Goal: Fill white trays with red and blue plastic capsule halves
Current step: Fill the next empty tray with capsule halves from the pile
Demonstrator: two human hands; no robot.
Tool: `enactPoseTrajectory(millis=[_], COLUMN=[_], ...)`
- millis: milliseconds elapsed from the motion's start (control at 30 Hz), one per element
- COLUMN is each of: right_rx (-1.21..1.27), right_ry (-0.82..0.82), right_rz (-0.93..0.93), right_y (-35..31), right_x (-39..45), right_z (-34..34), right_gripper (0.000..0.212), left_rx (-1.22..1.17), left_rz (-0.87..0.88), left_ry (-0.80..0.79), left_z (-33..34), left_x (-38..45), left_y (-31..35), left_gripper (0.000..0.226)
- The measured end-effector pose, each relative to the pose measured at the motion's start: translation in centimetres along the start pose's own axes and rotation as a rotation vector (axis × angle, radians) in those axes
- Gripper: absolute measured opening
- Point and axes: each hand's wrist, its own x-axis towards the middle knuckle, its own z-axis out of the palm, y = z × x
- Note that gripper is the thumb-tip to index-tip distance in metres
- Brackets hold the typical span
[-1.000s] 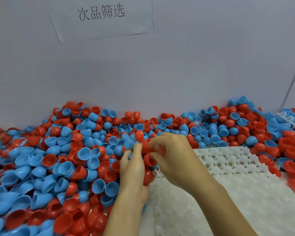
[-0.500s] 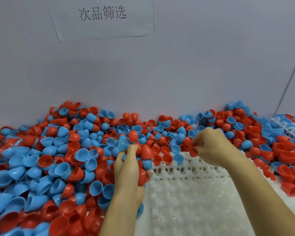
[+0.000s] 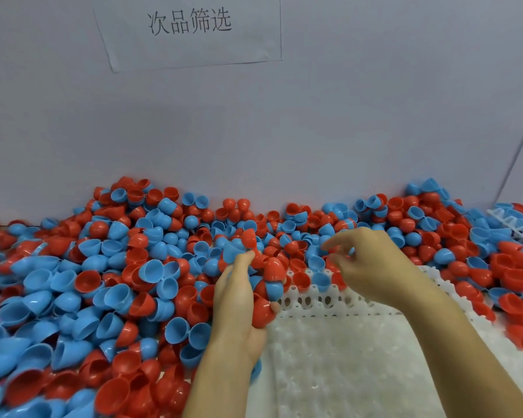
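Bright, even, diffuse light from overhead. Cool cast over the wall [image 3: 375,116]. Only faint, soft shadows where the capsule heap [image 3: 103,282] meets that wall. Small white glints on glossy capsule domes. Slight motion blur on the right hand [image 3: 372,267]. Soft, smeared focus at the bottom left of the heap. Wide-angle bend far right of the wall. White tray [image 3: 329,372] nearly washed out.

Factory sorting bench, capsule halves [image 3: 109,297] heaped, wall sign [image 3: 191,28]
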Motion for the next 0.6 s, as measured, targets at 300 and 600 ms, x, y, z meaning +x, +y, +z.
enactPoseTrajectory(millis=[300,600], right_rx=[0.412,0.414], right_ry=[0.006,0.168], right_rz=[-0.227,-0.183], right_y=[-4.1,-3.1], right_x=[-1.8,-1.3], right_z=[2.1,2.6], right_gripper=[0.025,0.028], left_rx=[0.010,0.021], left_rz=[0.012,-0.052], left_ry=[-0.047,-0.030], left_z=[0.6,0.9], left_x=[-0.4,-1.0], left_y=[-0.2,-0.4], left_gripper=[0.030,0.024])
